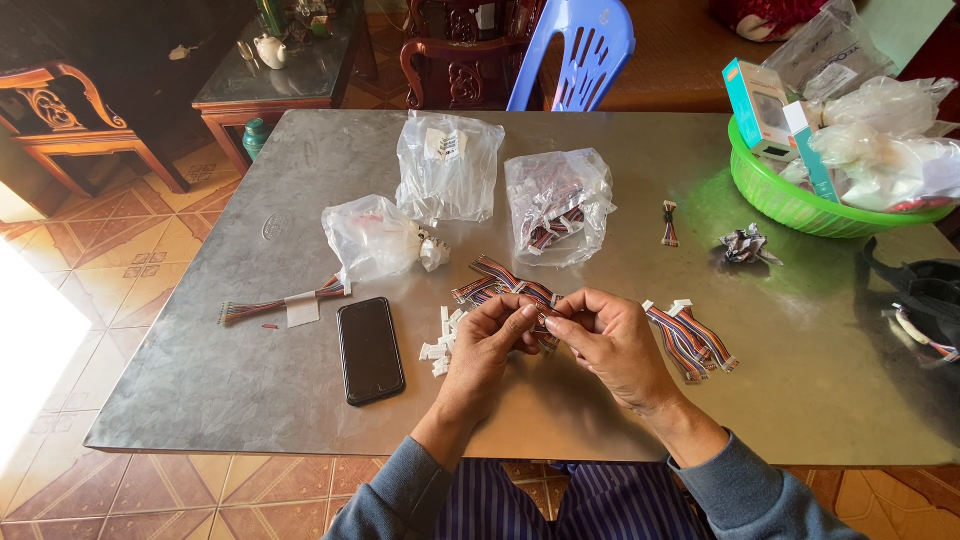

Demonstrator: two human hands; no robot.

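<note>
Pinched between the thumbs and fingertips of both hands, a short multicoloured ribbon cable (540, 322) is held just above the near middle of the grey table (250, 400). The left hand (485, 345) is closed on the cable's left end, and the right hand (610, 345) is closed on its right end; the fingertips almost meet.

Just left of the left hand a small heap of white connectors (441, 345) is seen, and further left a black phone (369, 349) lies flat. Just right of the right hand a bundle of finished cables (690, 335) is laid, and more cables (495, 278) lie just beyond the hands. Further off, three clear bags (450, 165) are spread, with a green basket (790, 205) at the far right.

The cable is judged light, thin and limp, with fine wires that could be kinked or pulled loose. It is best taken near its end, close to the connector, rather than mid-length, where it would flop.
</note>
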